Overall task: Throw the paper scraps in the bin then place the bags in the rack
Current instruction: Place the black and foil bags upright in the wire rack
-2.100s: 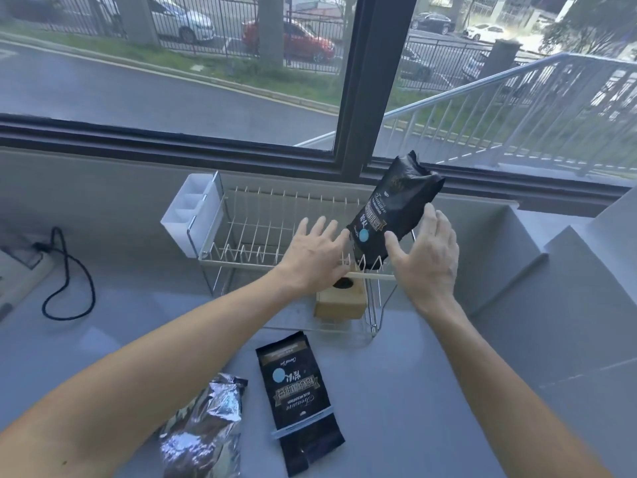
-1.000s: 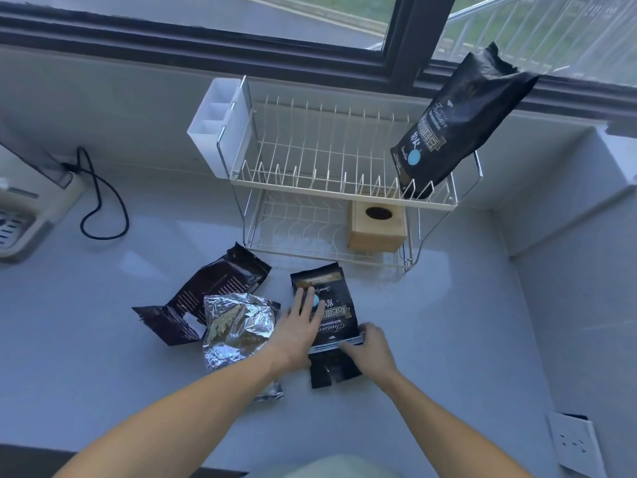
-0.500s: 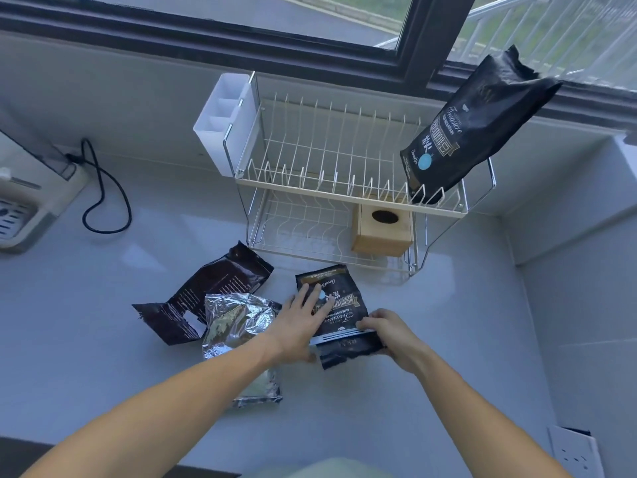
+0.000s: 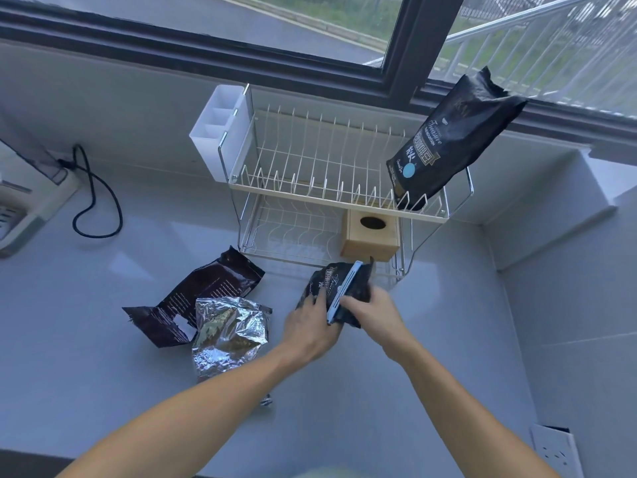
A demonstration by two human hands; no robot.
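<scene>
Both hands grip a black coffee bag [image 4: 336,291] just above the table, in front of the rack's [image 4: 331,198] lower shelf: left hand [image 4: 310,327] on its face, right hand [image 4: 374,313] pinching the lower end. The bag looks light, soft and crinkly, probably slick; holding it by both ends seems safest.

L hand [image 4: 312,331], R hand [image 4: 374,313], both apparently clenched
</scene>
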